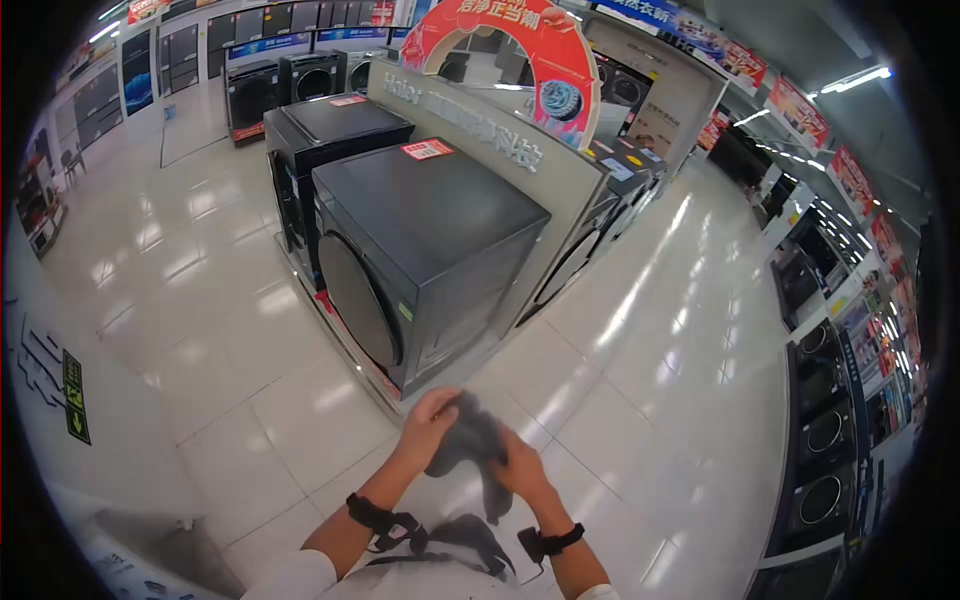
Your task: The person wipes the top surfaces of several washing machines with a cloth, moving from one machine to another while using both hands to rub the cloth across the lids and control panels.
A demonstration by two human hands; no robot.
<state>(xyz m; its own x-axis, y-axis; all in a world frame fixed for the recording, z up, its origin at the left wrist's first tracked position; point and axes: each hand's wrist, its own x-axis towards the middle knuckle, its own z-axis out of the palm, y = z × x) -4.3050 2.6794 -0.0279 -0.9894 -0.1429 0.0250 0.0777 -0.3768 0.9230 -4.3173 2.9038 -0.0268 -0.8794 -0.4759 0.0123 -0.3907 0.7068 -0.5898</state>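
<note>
A dark grey cloth (468,440) hangs between my two hands, one end trailing down toward my body. At its upper left edge, my left hand (430,418) is closed on it with the fingers wrapped over. Lower on the other side, my right hand (520,466) also grips the cloth. Just beyond my hands stands a dark grey front-loading washing machine (430,230), its round door facing left and a red-and-white label (427,149) on its top. Both wrists carry black straps with small devices.
A second dark machine (335,125) stands behind the nearer one, on the same low platform, beside a grey sign panel (460,120). A red display arch (500,40) rises behind. More washers (825,430) line the right side. Glossy tiled floor (640,440) surrounds the platform.
</note>
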